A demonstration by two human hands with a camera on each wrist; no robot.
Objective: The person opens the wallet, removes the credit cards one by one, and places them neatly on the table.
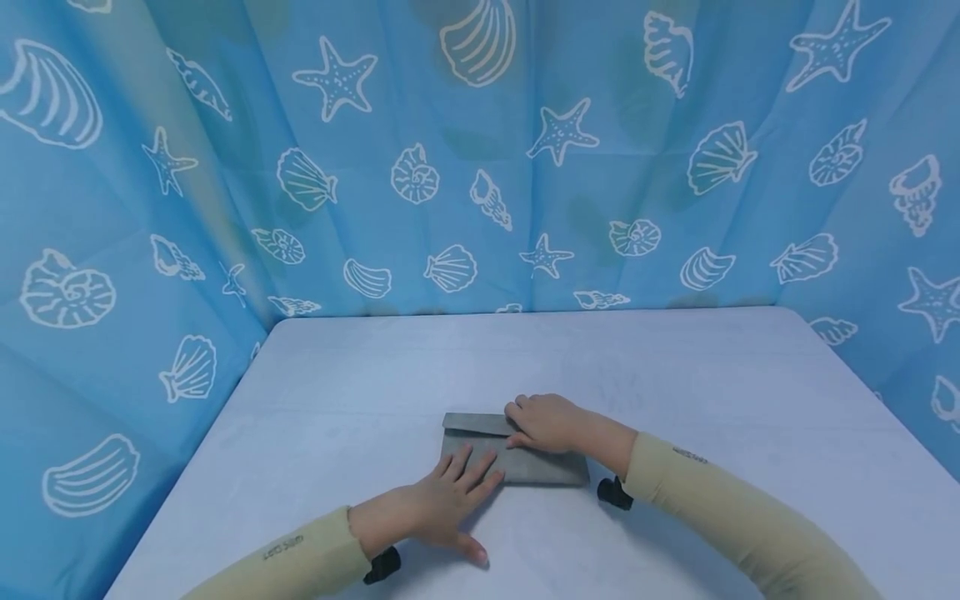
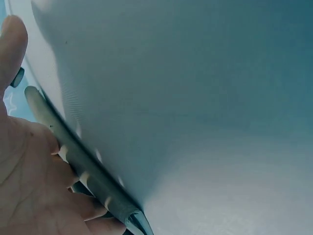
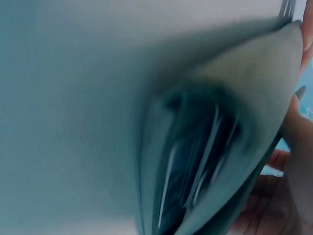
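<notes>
A flat grey folded case [image 1: 547, 469] with a flap along its far edge lies on the white table. My left hand [image 1: 442, 502] rests its spread, straight fingers on the case's near left part, thumb out over the table. With thumb and curled fingers, my right hand [image 1: 550, 422] pinches the flap at the case's far right. In the left wrist view, the fingers of the left hand [image 2: 29, 176] lie over the long edge of the case [image 2: 83, 152]. The right wrist view shows the case's side end [image 3: 259, 83] gaping, with dark layers inside; their kind is unclear.
The white table [image 1: 360, 367] reaches back to a blue curtain [image 1: 480, 192] printed with shells and starfish, which hangs behind it and along both sides. Black wrist-worn devices [image 1: 615, 493] sit below both sleeve cuffs.
</notes>
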